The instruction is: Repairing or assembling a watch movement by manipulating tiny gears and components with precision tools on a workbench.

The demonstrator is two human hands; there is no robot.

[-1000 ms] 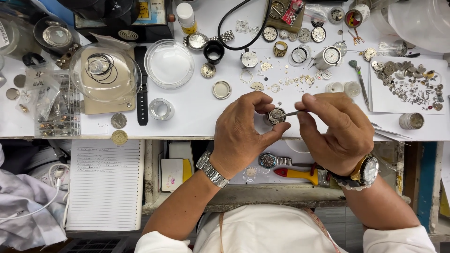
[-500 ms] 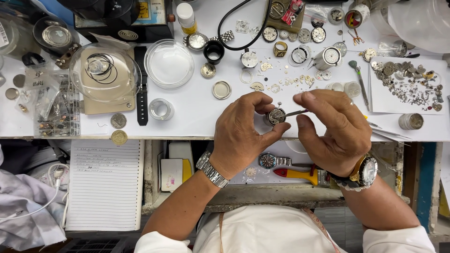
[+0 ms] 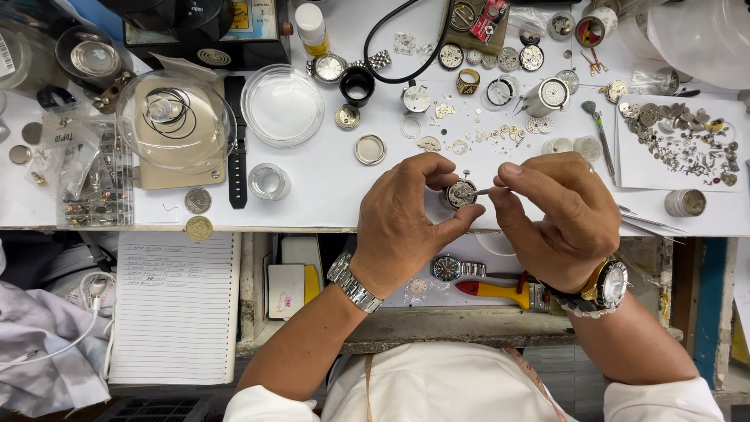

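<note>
Watch movement worked over the worktop [image 3: 328, 195]

Movement [image 3: 461, 193] is pinched in left hand [image 3: 406, 223] fingers; tweezers [image 3: 488, 190], gripped by right hand [image 3: 558, 219], have been edged slightly nearer it.

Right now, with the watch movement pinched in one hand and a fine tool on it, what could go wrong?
1. The left hand holds the small watch movement only by fingertips, near the bench edge above the open drawer; a slip might drop it there.
2. The right hand presses a thin tool onto the movement; it could skid and scratch it.
3. Loose tiny parts lie just beyond the hands; a nudge could scatter them.
</note>
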